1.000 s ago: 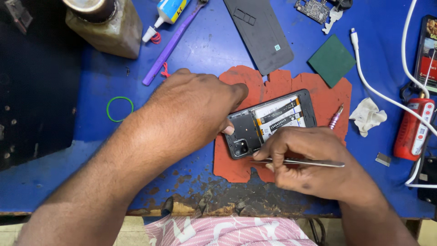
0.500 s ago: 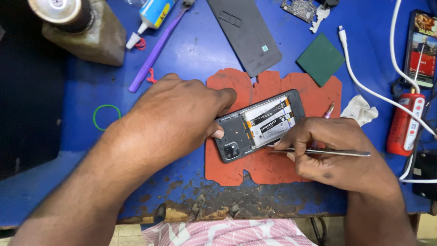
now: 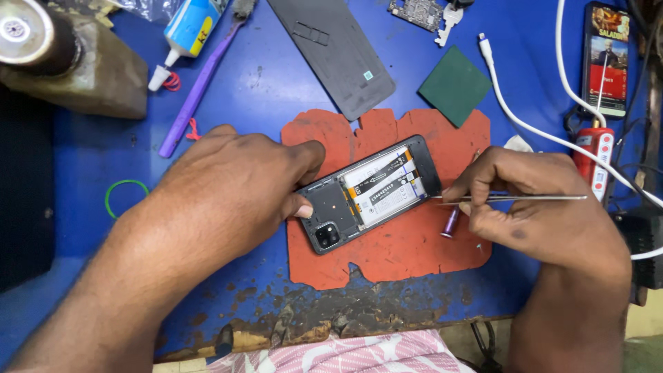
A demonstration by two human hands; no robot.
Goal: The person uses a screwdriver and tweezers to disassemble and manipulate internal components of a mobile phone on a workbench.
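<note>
Red-orange mat (image 3: 414, 255) on blue table (image 3: 276, 90). On the mat: black opened phone (image 3: 369, 192), white battery label. Above the mat: dark green square pad (image 3: 454, 85), dark grey back cover (image 3: 335, 48). Left of it: purple brush (image 3: 193, 103), green ring (image 3: 124, 197).

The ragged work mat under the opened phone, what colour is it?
Orange-red, seen in the head view: the ragged work mat lies on the blue table.

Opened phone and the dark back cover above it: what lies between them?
In the head view, only the red mat's upper edge and a strip of bare blue table separate the phone from the back cover.
</note>
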